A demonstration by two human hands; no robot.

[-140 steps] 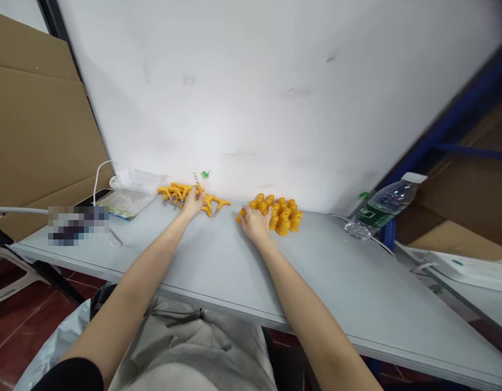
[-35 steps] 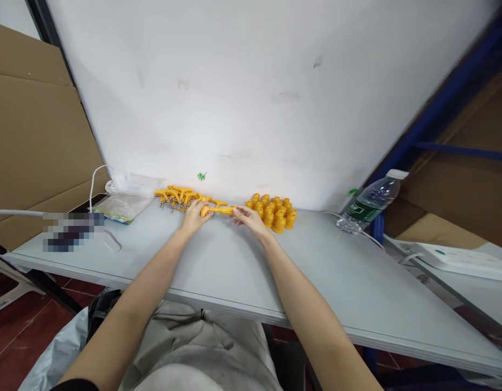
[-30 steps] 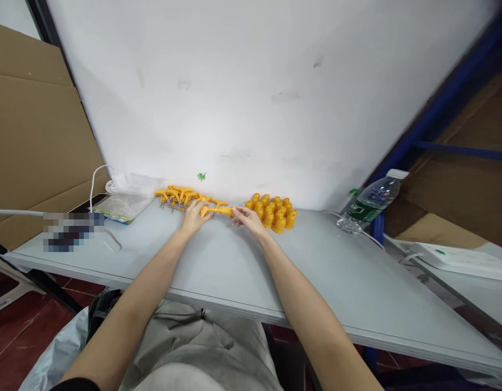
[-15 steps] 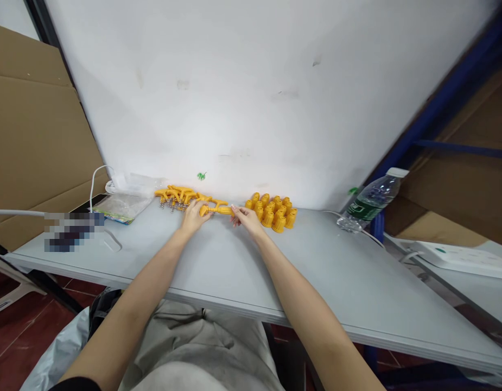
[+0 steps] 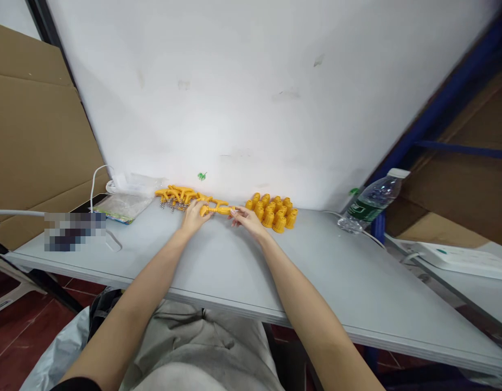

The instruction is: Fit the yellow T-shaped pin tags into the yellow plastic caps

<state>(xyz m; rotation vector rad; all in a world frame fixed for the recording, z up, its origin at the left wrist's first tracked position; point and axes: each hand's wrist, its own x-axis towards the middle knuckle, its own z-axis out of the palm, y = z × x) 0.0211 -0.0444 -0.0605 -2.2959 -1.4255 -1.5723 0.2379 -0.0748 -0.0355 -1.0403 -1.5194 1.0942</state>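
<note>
Both of my hands meet at the far edge of the grey table (image 5: 242,282), by the white wall. My left hand (image 5: 194,216) is closed on one end of a yellow plastic piece (image 5: 217,209) that lies sideways between the hands. My right hand (image 5: 246,218) pinches the other end of the same piece. Behind my left hand lies a heap of yellow T-shaped parts (image 5: 178,195) with metal springs. Just right of my right hand stands a cluster of several yellow caps (image 5: 275,212).
A clear plastic bag (image 5: 126,202) and a white cable (image 5: 96,182) lie at the back left, beside a blurred patch. A water bottle (image 5: 370,202) lies at the back right. Cardboard sheets (image 5: 35,125) lean at the left. A white power strip (image 5: 458,259) rests on the neighbouring surface.
Earlier my left hand was at the T-shaped parts and my right hand on the caps. Now both hold one joined yellow piece; in the last second they have barely moved.
</note>
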